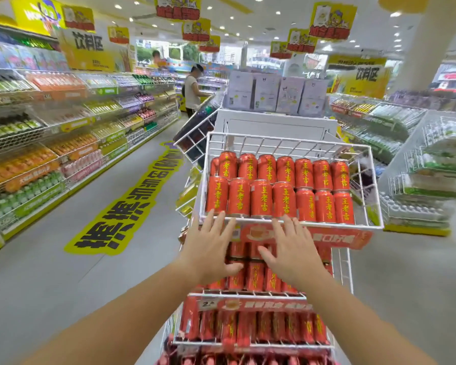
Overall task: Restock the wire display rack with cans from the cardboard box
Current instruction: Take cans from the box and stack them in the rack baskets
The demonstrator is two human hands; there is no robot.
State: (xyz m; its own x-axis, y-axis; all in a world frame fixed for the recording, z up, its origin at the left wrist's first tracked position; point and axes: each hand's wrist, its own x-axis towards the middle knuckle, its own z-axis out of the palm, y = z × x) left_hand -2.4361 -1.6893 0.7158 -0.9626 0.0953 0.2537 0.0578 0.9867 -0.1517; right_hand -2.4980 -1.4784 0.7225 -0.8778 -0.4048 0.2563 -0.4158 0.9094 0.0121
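Both hands empty, fingers spread: left hand and right hand hover at the front rim of the top wire basket, which holds two rows of red herbal-tea cans. Cans likely heavy when full, rigid, smooth-sided; best gripped round the body. Cardboard box not visible. Supermarket drinks aisle, grey floor, stocked shelving either side.

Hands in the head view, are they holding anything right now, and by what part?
Nothing is held. The left hand and right hand are open with fingers spread, just below the top basket's front rim.
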